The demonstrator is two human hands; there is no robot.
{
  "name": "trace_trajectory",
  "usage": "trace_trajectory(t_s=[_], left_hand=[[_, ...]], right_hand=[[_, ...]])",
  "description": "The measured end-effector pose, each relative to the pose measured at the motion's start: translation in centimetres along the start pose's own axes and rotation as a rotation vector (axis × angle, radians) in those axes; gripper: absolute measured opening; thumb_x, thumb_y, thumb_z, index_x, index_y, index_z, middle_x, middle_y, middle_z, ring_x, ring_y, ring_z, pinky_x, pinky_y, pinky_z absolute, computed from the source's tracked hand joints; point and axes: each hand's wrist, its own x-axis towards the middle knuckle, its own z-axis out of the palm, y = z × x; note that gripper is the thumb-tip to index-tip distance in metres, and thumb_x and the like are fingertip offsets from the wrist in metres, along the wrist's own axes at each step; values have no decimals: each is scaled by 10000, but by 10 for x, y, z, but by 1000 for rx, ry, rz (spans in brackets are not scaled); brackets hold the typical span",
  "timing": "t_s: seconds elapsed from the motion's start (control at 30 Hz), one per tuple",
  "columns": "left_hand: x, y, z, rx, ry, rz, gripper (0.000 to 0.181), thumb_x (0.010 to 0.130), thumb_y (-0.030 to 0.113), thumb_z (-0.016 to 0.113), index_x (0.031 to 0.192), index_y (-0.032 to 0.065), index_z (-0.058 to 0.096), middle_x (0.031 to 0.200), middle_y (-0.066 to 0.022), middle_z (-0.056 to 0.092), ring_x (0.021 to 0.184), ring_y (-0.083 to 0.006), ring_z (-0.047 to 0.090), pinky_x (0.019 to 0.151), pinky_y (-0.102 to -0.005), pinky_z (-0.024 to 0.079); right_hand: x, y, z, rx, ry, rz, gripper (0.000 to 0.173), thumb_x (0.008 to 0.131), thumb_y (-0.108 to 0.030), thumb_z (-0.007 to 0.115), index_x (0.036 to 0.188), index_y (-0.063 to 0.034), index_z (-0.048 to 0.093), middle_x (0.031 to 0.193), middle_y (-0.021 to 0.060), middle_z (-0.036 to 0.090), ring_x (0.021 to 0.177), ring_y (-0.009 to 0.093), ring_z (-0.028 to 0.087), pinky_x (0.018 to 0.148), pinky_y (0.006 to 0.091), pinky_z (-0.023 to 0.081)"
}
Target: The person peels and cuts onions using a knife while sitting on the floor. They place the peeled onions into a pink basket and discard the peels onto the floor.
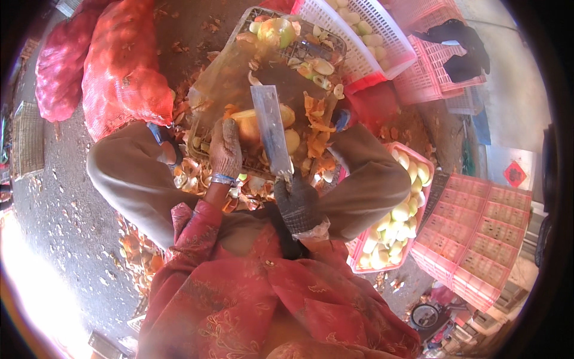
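Observation:
My right hand point(297, 204), in a dark knit glove, is closed round the handle of a cleaver point(271, 125), whose broad metal blade points away from me. Under and beside the blade lie onions point(248, 125) with loose orange skins, on a board-like surface over a wire crate. My left hand point(226, 146), in a light knit glove, rests against the left side of the onions; its fingers are held together, and whether it grips an onion is unclear. A large part-peeled onion point(276, 32) and cut pieces lie at the crate's far end. Peels point(316, 121) hang at its right side.
Red mesh sacks point(128, 67) stand at the upper left. A white and pink basket point(390, 36) of peeled onions is at the upper right, another pink basket point(426, 193) of them beside my right leg. Stacked pink crates point(475, 233) stand farther right. Onion skins litter the ground.

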Motion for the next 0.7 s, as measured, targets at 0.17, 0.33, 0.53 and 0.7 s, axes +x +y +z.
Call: trace_trajectory(t_s=[0.17, 0.33, 0.53, 0.7], left_hand=[[15, 4, -4, 232, 1, 17, 495, 1029, 474, 421, 1179, 32, 584, 985, -243, 653, 946, -424, 636, 822, -471, 486], [14, 19, -3, 257, -2, -5, 441, 1046, 391, 422, 1142, 2, 608, 984, -221, 663, 916, -389, 630, 818, -413, 490], [11, 16, -2, 339, 38, 34, 485, 1043, 449, 378, 1133, 26, 598, 965, -260, 647, 914, -470, 606, 787, -483, 480], [12, 27, -19, 396, -61, 45, 386, 1005, 398, 479, 1174, 65, 577, 1059, -263, 636, 925, -478, 615, 773, -531, 493]], right_hand=[[19, -26, -10, 89, 113, 40, 266, 948, -200, 622, 1149, -27, 605, 658, 182, 633, 576, 316, 655, 525, 406, 496], [1, -29, -5, 363, 394, 17, 211, 948, -200, 642, 1077, -37, 679, 711, 164, 663, 584, 280, 657, 568, 368, 518], [23, 2, 56, -136, -63, 36, 260, 944, -261, 568, 1115, -68, 594, 772, 223, 667, 685, 419, 661, 627, 523, 526], [26, -5, 50, -159, -59, 40, 287, 916, -260, 604, 1131, -71, 585, 767, 214, 672, 698, 420, 667, 614, 535, 519]])
